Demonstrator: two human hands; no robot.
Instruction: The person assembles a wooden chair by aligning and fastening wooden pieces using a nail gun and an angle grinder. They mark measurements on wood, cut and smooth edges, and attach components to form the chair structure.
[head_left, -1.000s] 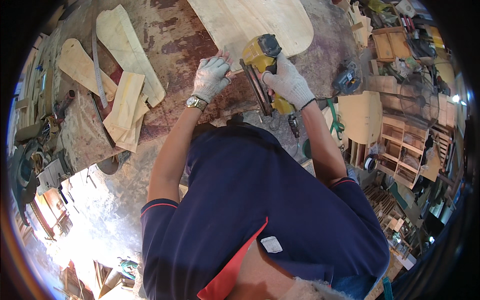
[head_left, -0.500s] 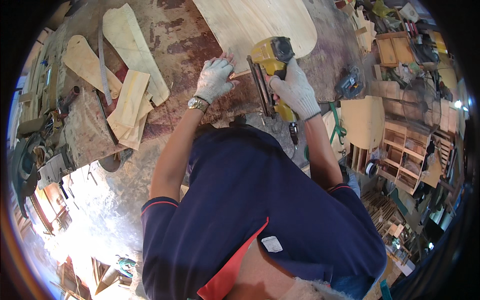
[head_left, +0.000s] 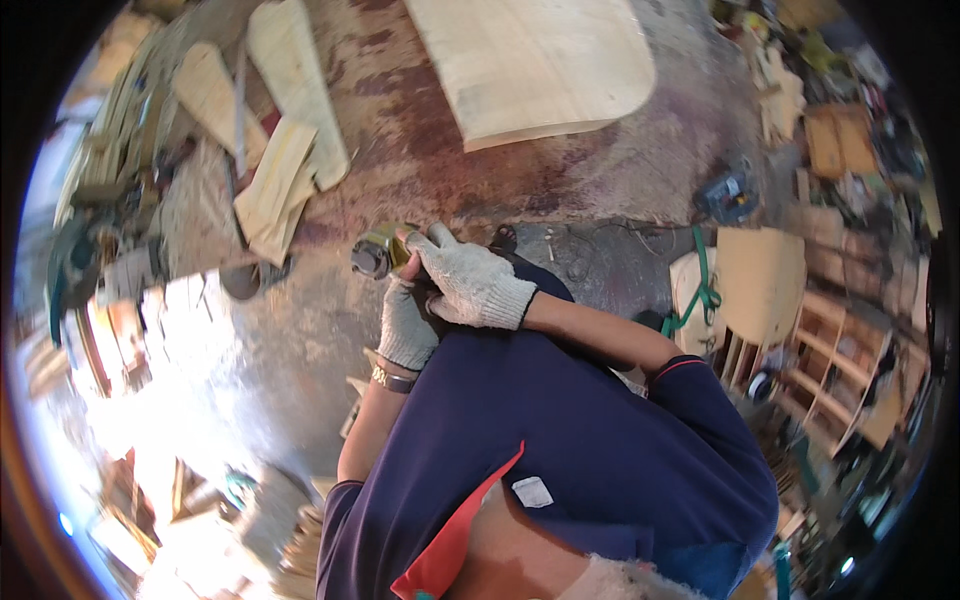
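A yellow nail gun (head_left: 378, 246) with a dark round end cap is close to my body, over the near edge of the workbench. My left hand (head_left: 403, 328), in a white knit glove with bare fingertips and a metal-banded watch at the wrist, is closed around it from the near side. Across it lies my right hand (head_left: 478, 284), in a matching glove, with its fingers curled at the tool. The gun's handle and magazine are mostly hidden by the two gloves. Beyond my hands a pale wooden panel (head_left: 540, 75) with a rounded corner lies on the bench.
Two tapered wooden pieces, one nearer (head_left: 215, 95) and one longer (head_left: 300, 95), lie at the left with a ruler (head_left: 240, 115) between them. Wood offcuts (head_left: 275, 190) overlap there. At the right are a blue power tool (head_left: 728, 197), a green strap (head_left: 706, 292) and a wooden shelf unit (head_left: 835, 355).
The nail gun has come away from the panel, toward my body and to the left. My left hand, empty before, has dropped back and closed on it; my right hand moved left with it.
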